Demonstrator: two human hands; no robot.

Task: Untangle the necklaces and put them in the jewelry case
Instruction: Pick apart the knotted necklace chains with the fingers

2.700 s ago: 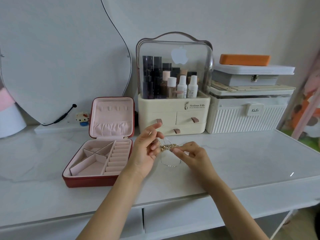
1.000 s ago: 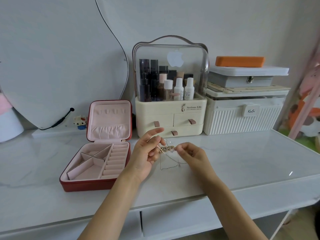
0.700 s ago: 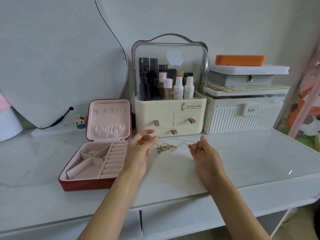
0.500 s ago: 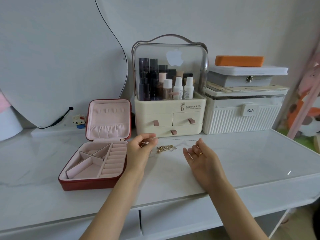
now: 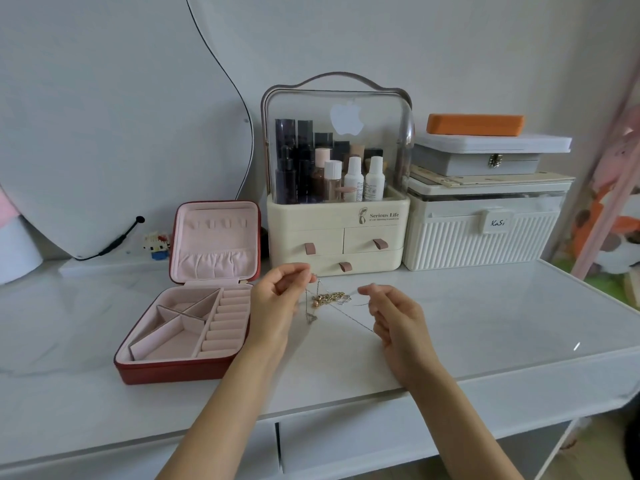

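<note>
necklaces [image 5: 331,299] knot too fine to trace; mirror [image 5: 104,116] cropped left.

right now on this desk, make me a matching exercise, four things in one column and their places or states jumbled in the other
Things:
1 jewelry case
2 tangled necklaces
3 orange box
4 cosmetics organizer

Places or states:
A on top of the grey latched box
B lid open, compartments showing nothing inside
C between the two hands
D behind the hands, drawers shut

Pairs: 1-B, 2-C, 3-A, 4-D

A white dressing table [image 5: 485,327] (marbled top) stands against a plain pale wall [image 5: 381,36].
</note>
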